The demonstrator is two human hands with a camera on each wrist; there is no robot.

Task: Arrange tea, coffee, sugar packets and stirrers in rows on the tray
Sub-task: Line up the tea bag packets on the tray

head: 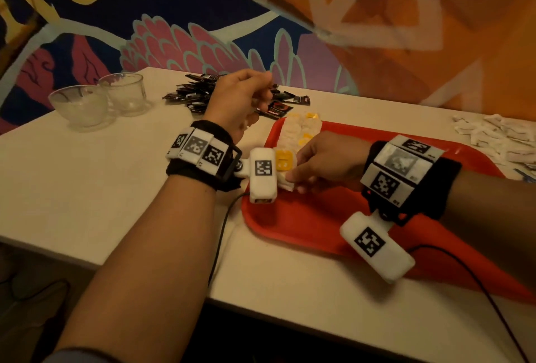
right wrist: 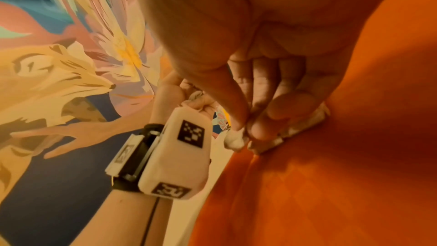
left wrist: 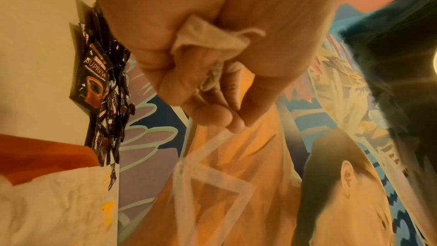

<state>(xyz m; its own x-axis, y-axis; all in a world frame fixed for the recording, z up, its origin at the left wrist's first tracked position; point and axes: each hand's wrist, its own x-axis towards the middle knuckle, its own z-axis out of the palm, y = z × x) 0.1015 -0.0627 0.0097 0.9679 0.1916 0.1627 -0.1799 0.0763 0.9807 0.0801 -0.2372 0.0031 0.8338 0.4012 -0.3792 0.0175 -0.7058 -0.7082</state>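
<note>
On the red tray (head: 319, 226), my right hand (head: 327, 159) pinches a pale tea bag (right wrist: 293, 130) against the floor of the tray, at the near end of the row of tea bags (head: 298, 130) along its left side. My left hand (head: 240, 98) hovers above the table (head: 87, 174), fingers clenched around a bunch of crumpled tea bags (left wrist: 210, 38). Beyond it lies the heap of black coffee sachets (head: 197, 92), partly hidden by that hand. Two glass bowls (head: 98, 101) stand far left; white sugar packets (head: 499, 136) lie scattered past the tray's right edge.
</note>
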